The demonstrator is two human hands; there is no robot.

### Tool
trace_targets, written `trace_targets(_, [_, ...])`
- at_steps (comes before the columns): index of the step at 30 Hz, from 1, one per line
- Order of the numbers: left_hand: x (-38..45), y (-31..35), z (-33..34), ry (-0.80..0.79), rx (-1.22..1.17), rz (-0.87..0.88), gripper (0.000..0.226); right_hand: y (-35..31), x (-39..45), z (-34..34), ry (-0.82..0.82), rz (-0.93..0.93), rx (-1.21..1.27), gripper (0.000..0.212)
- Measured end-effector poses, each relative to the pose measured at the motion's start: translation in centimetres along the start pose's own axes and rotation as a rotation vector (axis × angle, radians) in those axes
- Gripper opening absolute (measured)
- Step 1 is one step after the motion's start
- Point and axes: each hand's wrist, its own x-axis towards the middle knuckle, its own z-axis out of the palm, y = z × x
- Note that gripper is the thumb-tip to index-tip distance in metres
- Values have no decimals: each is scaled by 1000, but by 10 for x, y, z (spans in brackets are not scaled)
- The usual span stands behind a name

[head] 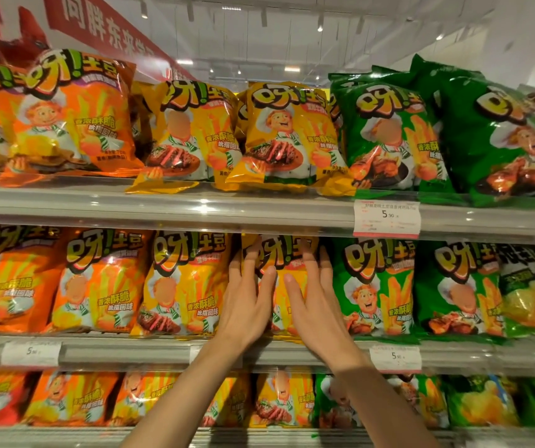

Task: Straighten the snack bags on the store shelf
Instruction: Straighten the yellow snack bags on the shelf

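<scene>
Both hands [279,305] flat on yellow bag [279,253], seemingly mostly hidden.

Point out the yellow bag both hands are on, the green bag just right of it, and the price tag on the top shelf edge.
yellow bag [277,250], head view, its printed top.
green bag [373,286], head view, its front.
price tag [386,218], head view, its middle.

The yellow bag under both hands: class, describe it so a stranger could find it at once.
Find the middle shelf of three. The yellow bag is the last yellow one before the green bags. Unlike its neighbours, the left hand and right hand lie flat on it.
</scene>
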Motion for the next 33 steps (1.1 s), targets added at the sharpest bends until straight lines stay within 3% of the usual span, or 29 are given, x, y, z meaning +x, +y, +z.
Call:
trace_targets(6, [8,-2,3,-41,-2,-18,55,14,11,14,-97,-8,-101,62])
trace_targets(16, [-11,-3,-19,-134,-31,-18,71,15,-7,-20,-198,82,145,66])
trace_targets(20, [-40,-12,-34,-117,-149,-42,66,33,-36,-32,-179,87,338,44])
trace_targets(25, [-73,-7,-45,-43,-156,-117,50,48,-70,-40,-8,78,456,24])
trace_targets(29, [-95,-1,-52,-13,-173,-169,39,55,-82,-43,-104,206,457,22])
trace_targets(33, [-111,-6,-62,-30,-224,-203,34,60,-93,-42,-83,182,323,25])
